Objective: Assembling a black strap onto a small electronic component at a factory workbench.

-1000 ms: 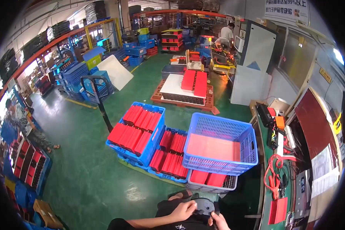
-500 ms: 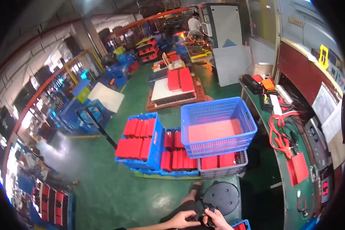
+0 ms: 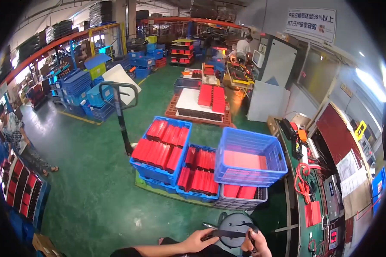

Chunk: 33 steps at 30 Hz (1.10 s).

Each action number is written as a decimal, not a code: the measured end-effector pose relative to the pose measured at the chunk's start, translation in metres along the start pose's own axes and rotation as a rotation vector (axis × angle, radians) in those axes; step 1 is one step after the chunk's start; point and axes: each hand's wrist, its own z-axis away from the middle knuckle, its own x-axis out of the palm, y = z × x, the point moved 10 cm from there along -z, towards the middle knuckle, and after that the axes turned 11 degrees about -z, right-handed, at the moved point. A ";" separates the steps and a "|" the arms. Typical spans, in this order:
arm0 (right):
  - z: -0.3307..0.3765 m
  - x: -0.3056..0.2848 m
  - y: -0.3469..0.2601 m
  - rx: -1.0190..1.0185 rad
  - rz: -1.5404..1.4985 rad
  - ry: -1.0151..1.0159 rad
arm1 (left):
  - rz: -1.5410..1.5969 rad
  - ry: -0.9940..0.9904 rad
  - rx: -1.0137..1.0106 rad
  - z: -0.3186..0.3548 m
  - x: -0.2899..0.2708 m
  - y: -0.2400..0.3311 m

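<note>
A black strap [image 3: 230,234] stretches between my two hands at the lower edge. One end is pinched by my left hand [image 3: 197,241]. My right hand [image 3: 259,244] is closed around the other end, its thumb up against the strap. Behind my hands, partly covered by them, is a stool with a round dark seat [image 3: 232,219].
Ahead stand blue crates [image 3: 165,174] of red parts, a grey crate [image 3: 240,203] and a blue mesh basket [image 3: 248,174] on top. A pallet-jack handle [image 3: 121,107] rises behind. The workbench [image 3: 306,233] runs along my right. A person [image 3: 15,132] stands far left.
My view has tilted upward and levelled. My hands have moved apart, and the strap now shows drawn out between them. A person has come into view at the far left.
</note>
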 end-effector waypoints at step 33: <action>-0.224 0.448 0.579 1.385 1.023 -1.102 | 0.562 1.876 -0.274 0.411 -0.375 -0.209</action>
